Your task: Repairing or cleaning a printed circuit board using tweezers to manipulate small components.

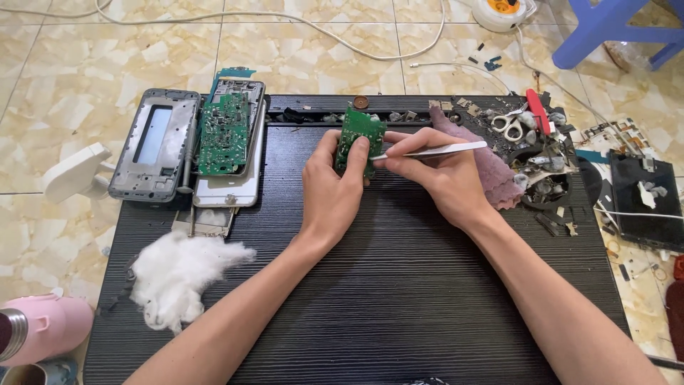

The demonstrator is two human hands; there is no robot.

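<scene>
Where tweezers (434, 150) meet the green circuit board (358, 137), the tip is hidden; left hand (331, 189) grips the board, right hand (436, 175) pinches the tweezers, center frame.

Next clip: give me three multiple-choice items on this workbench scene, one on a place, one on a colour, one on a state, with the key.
1. Where does the cotton wad lie on the black table?
A. near-left part
B. far-right corner
C. under the scissors

2. What colour is the circuit board that the left hand holds?
A. blue
B. green
C. red

3. How is the right hand occupied?
A. empty, flat
B. gripping scissors
C. holding tweezers at the board

Key: 1 A, it sits beside the left forearm; 2 B, its face is green; 3 C, the tweezer tip meets the board.
</scene>
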